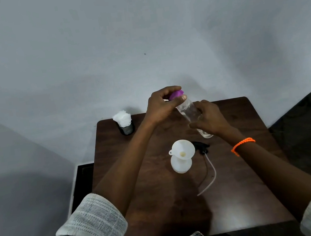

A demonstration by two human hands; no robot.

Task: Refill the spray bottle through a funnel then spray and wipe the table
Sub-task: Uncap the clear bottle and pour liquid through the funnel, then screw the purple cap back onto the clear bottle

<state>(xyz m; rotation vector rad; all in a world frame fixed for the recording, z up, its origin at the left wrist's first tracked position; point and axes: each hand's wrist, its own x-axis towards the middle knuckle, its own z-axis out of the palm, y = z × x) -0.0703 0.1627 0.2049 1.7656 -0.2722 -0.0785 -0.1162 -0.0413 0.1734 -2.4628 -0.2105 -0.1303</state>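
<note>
— We're gripping the purple cap (175, 94) with our left hand (162, 106); our fingers are hiding most of it. Our right hand (208, 118) is wrapping the clear bottle (188, 111), covering its middle.

— The funnel (182, 150) is sitting in the spray bottle (181, 165) on the table (138, 178), hiding its neck and part of the sprayer (202, 148).

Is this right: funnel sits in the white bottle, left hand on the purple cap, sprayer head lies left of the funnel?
Not quite. The head view shows the sprayer head lying right of the funnel, not left. The rest holds: funnel in the white bottle, left hand on the purple cap.
</note>
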